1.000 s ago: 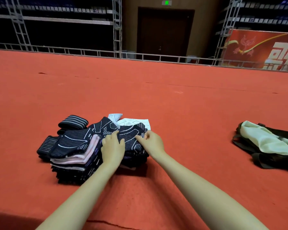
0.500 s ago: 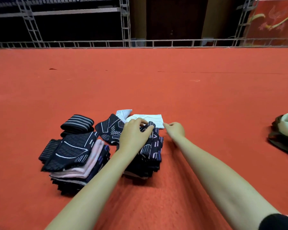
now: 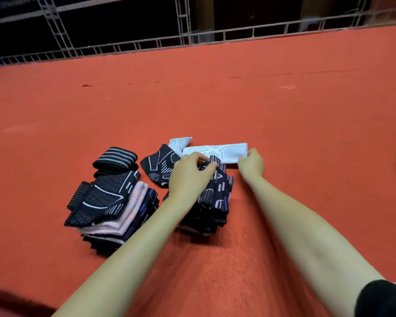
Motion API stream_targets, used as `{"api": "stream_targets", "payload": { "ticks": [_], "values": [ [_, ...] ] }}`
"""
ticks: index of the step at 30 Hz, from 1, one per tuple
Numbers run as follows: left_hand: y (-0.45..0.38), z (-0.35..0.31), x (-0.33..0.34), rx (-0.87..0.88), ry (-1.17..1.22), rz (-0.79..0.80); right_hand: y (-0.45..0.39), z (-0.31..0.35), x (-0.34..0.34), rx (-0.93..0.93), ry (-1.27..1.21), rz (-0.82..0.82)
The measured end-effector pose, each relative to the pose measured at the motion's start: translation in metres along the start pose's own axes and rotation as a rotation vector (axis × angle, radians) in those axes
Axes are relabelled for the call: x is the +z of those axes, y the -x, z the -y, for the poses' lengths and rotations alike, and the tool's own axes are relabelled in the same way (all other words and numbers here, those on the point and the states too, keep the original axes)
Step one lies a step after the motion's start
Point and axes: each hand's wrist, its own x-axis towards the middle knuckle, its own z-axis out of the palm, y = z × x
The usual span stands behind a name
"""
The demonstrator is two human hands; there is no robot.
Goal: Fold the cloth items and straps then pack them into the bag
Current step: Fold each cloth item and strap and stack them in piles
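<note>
I'm working on red carpet below a metal railing.
My right hand is pinching the white cloth; my left hand is gripping the dark stack.

From where I stand, no word, number, brand name or sign can be read anywhere. The nearest thing to a mark is a small pale triangle outline woven into the top piece of the dark navy knitted cloth stack with lilac dashes; whether it is a logo I cannot tell. The white knitted band with faint grey line patterning and the other dark cloths carry only stripes and line patterns, no lettering.
</note>
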Motion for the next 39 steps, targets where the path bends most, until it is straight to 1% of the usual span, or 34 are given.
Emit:
{"api": "stream_targets", "payload": {
  "ticks": [1, 3, 5, 7, 10, 12, 13, 15, 18, 21, 25, 28, 32, 35, 37, 39],
  "values": [
    [-0.001, -0.002, -0.002, -0.005, -0.007, 0.009, 0.007, 0.0, -0.011, 0.031, -0.133, -0.029],
    [0.002, -0.009, -0.007, 0.018, -0.035, -0.005, 0.021, -0.003, -0.038, 0.087, -0.322, -0.094],
    [0.01, -0.022, -0.009, 0.09, -0.096, -0.06, 0.034, -0.013, -0.068, 0.141, -0.436, -0.111],
    [0.03, -0.041, -0.007, 0.201, -0.09, -0.132, 0.047, -0.029, -0.099, 0.173, -0.539, -0.096],
    [0.066, -0.074, 0.005, 0.379, -0.013, -0.179, 0.071, -0.061, -0.145, 0.227, -0.604, -0.064],
    [0.091, -0.09, 0.021, 0.457, 0.027, -0.126, 0.091, -0.08, -0.173, 0.288, -0.609, -0.05],
    [0.102, -0.096, 0.032, 0.462, 0.048, -0.075, 0.103, -0.088, -0.187, 0.313, -0.614, -0.052],
    [0.12, -0.103, 0.054, 0.407, 0.087, 0.054, 0.123, -0.102, -0.209, 0.359, -0.634, -0.07],
    [0.136, -0.096, 0.087, 0.263, 0.074, 0.203, 0.15, -0.115, -0.238, 0.426, -0.639, -0.118],
    [0.146, -0.085, 0.109, 0.13, 0.0, 0.269, 0.166, -0.125, -0.26, 0.448, -0.674, -0.193],
    [0.154, -0.071, 0.127, 0.007, -0.028, 0.309, 0.179, -0.138, -0.274, 0.425, -0.722, -0.268],
    [0.156, -0.068, 0.131, -0.076, -0.004, 0.327, 0.192, -0.148, -0.27, 0.349, -0.748, -0.258],
    [0.153, -0.073, 0.13, -0.101, 0.083, 0.379, 0.201, -0.152, -0.256, 0.112, -0.638, -0.183],
    [0.15, -0.07, 0.126, -0.122, 0.113, 0.402, 0.201, -0.147, -0.245, 0.052, -0.612, -0.161],
    [0.151, -0.065, 0.119, -0.11, 0.135, 0.388, 0.201, -0.141, -0.235, 0.006, -0.599, -0.118],
    [0.155, -0.057, 0.11, -0.076, 0.172, 0.328, 0.201, -0.13, -0.223, -0.043, -0.603, -0.087]
  ]
}}
